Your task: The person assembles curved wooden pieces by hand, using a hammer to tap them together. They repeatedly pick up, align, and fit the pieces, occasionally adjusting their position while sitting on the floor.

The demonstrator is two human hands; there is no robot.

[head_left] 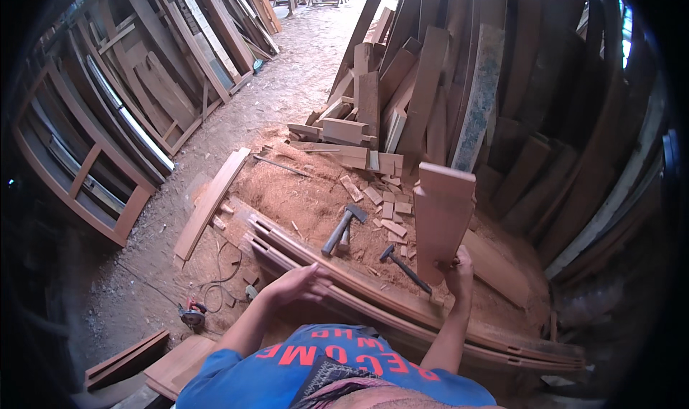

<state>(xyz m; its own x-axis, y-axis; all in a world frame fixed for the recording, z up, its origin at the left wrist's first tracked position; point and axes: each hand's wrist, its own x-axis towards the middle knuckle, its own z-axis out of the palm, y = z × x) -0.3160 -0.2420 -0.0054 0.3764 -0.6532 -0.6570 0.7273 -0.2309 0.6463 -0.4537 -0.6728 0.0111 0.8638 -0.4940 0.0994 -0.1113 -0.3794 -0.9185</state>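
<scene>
My right hand (460, 271) grips a reddish-brown wooden board (443, 212) by its lower edge. The board stands up on end, its narrow top end tilted away from me. My left hand (300, 283) is held out with its fingers stretched, over or against the long grooved timbers (359, 283); contact cannot be made out. These timbers run side by side across in front of me. Just beyond them lie a larger hammer (344, 228) with a dark head and a smaller hammer (405, 268), whose handle points toward my right hand.
Small wood offcuts (388, 211) and sawdust (287, 186) cover the middle ground. A plank (212, 202) lies at left, with a red power saw (192, 314) and its cord nearer me. Tall boards (423, 93) lean at right; wooden frames (93, 172) stand at left.
</scene>
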